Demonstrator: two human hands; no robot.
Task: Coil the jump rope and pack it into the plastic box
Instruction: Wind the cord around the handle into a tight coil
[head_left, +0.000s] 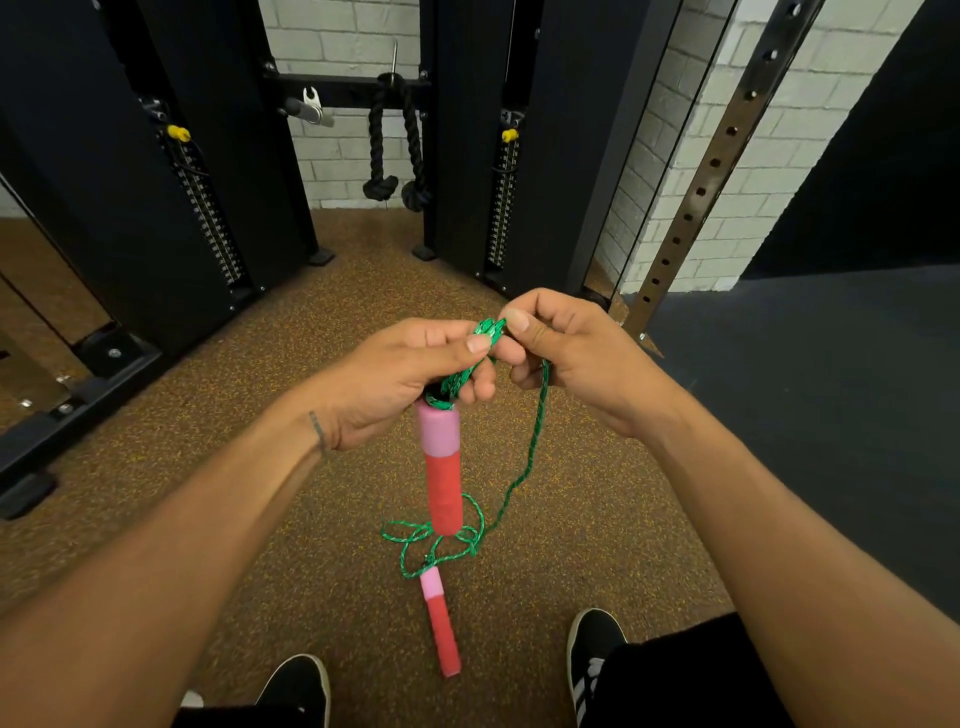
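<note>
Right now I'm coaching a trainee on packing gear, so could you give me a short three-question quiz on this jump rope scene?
1. True or false: the lower handle lies on the floor.
2. The upper handle hangs below which? A. left hand B. right hand C. neither hand
3. What colour is the rope that the right hand pinches?
Key: 1 true; 2 A; 3 green.
</note>
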